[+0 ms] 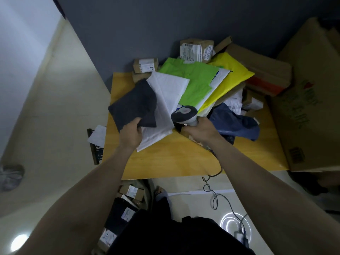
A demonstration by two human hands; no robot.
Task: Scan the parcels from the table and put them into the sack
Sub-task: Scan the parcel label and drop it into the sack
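My left hand (131, 133) grips the near corner of a flat dark grey parcel (132, 104), lifted and tilted above the wooden table (165, 159). My right hand (202, 129) holds a grey handheld scanner (184, 113) by its handle, its head turned toward the dark parcel. Beneath them lies a white mailer (165, 100). Behind it is a heap of parcels: a green bag (198, 80), a yellow bag (231, 76), a blue bag (235, 120) and several small cardboard boxes (196, 50). The sack (127, 205) stands open on the floor below the table's near edge, with labelled parcels inside.
A large cardboard box (311, 107) stands at the table's right side. The scanner's cable (215, 194) trails off the near edge to the floor. A dark wall rises behind the table. A white paper and a dark object (96, 140) sit off the table's left edge.
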